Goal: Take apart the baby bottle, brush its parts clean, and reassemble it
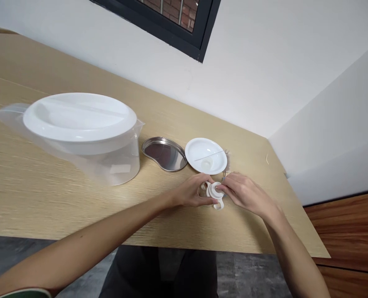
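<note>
My left hand [198, 191] is closed on a white round plastic bottle top with looped side handles [215, 191], held above the table near its front edge. My right hand [244, 191] presses close against the same piece from the right, fingers pinched together. A small wire brush [227, 160] sticks out past its fingers, grey bristles pointing away from me. Just beyond both hands stands a white bowl [191, 154]; a thin rod [213, 155] lies across it, and a small translucent piece [206, 165] rests inside.
Left of the bowl lies a kidney-shaped metal tray [168, 155]. A large translucent pitcher [124, 165] with a white lid [78, 118] takes up the left side of the wooden table [59, 198]. A small bent strip [267, 159] lies at the right. The wall and window are behind.
</note>
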{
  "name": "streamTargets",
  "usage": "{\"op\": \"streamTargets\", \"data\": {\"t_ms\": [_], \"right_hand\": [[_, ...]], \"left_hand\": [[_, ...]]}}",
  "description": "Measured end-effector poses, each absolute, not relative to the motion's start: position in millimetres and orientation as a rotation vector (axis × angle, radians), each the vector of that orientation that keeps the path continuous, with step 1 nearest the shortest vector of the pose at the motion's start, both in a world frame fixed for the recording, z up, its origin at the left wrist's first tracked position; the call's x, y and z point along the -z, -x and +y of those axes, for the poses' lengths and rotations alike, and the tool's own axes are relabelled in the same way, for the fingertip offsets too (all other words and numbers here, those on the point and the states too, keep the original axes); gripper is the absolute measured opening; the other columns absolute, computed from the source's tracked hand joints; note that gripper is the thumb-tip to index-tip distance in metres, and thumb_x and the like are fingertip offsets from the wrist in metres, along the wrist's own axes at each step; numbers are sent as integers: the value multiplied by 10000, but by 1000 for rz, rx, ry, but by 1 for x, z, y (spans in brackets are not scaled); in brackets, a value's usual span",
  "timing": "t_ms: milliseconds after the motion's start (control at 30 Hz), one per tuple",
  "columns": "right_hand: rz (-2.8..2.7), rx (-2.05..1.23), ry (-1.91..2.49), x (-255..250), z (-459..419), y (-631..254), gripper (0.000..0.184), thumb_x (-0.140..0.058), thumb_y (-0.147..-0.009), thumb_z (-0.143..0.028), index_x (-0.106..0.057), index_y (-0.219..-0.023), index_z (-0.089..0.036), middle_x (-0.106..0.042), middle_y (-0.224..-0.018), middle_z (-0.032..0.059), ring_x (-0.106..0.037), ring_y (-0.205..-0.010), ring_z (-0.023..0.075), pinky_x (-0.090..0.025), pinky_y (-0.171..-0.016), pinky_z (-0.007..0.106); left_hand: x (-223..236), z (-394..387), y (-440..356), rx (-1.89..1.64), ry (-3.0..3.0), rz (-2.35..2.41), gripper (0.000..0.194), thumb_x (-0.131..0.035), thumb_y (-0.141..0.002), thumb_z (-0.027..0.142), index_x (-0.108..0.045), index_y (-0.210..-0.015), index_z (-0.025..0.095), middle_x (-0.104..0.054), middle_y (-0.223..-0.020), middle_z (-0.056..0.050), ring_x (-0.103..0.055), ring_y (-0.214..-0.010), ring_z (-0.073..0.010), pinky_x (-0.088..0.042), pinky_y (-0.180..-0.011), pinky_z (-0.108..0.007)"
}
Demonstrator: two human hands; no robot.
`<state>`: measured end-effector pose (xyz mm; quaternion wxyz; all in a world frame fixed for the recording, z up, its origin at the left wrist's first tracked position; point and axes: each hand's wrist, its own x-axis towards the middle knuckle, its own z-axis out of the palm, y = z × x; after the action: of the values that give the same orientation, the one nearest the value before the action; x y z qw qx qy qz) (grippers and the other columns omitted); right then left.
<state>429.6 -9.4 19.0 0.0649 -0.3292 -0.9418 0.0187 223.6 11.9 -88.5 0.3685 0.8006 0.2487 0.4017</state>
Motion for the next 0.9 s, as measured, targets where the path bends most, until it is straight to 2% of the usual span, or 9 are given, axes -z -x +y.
{"op": "streamTargets", "data": {"t_ms": [200, 367, 533, 733, 900], "right_hand": [[-2747, -59, 1141, -15, -16, -424, 311, -375, -1065, -314, -485, -800, -193, -579, -770, 40, -519, -712, 167, -355, -674, 301], [-2630, 68, 1245, -6, -22, -416, 343, -495, -1004, -428, -461, -745, -206, -546, -646, 11, -484, -602, 159, -313, -613, 301], [-2467, -6, 1319, 16, -21, -403, 387, -499, -1006, -424, -452, -689, -206, -513, -565, -16, -437, -481, 120, -266, -527, 285], [-2350, 163, 1063, 34, -23, -387, 368, -537, -999, -317, -441, -663, -201, -472, -551, -29, -421, -483, 102, -285, -524, 278], [-2310, 318, 897, 38, -25, -390, 352, -544, -969, -162, -426, -640, -206, -473, -565, -18, -406, -520, 113, -301, -551, 294]], "left_hand": [[89, 11, -225, -1050, -2035, 666, 392, -788, -768, 470, -607, -938, 167, -676, -902, -43, -621, -813, -191, -457, -746, -299], [96, 9, -226, -1077, -2034, 630, 420, -764, -773, 470, -598, -1017, 172, -677, -925, -57, -638, -850, -213, -485, -786, -328], [100, 3, -230, -1165, -2018, 576, 412, -689, -760, 318, -545, -1123, 187, -668, -1113, -96, -644, -1036, -262, -492, -941, -386], [107, -3, -241, -1233, -2092, 653, 241, -661, -646, 232, -533, -848, 206, -655, -935, -48, -641, -911, -237, -500, -899, -362], [119, -1, -252, -1262, -2155, 648, 330, -698, -629, 287, -458, -841, 211, -635, -866, -50, -610, -827, -224, -487, -857, -379]]}}
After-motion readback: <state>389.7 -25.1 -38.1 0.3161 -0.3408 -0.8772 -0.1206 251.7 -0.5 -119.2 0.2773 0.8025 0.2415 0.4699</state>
